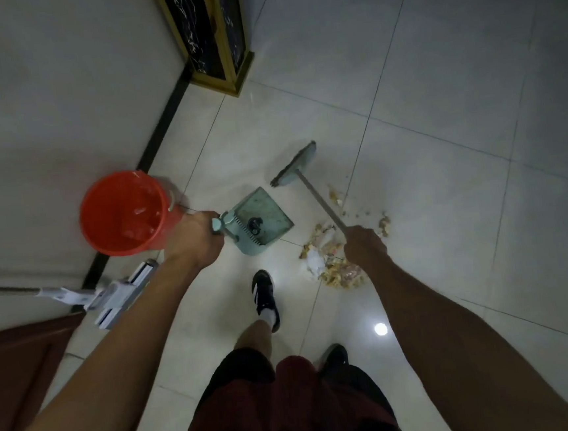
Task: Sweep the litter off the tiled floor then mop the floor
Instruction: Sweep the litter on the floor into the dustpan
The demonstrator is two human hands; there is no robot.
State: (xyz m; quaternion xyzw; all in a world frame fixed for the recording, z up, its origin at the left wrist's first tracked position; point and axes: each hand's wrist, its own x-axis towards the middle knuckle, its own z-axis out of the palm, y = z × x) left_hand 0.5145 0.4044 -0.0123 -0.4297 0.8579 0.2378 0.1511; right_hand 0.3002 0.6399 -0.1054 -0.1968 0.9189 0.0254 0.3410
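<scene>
My left hand (193, 238) grips the handle top of a pale green dustpan (262, 219), whose tray rests on the tiled floor (429, 202) with a small dark bit of debris in it. My right hand (364, 246) grips the grey handle of a broom (295, 166). The broom head is beyond the dustpan, tilted. A heap of yellowish and white litter (331, 262) lies on the tiles just right of the dustpan, partly under my right hand.
A red bucket (124, 213) stands against the wall at the left. A white flat mop (118, 295) leans by the wall below it. A black and gold stand (212, 36) rises at the top. My feet are near the litter.
</scene>
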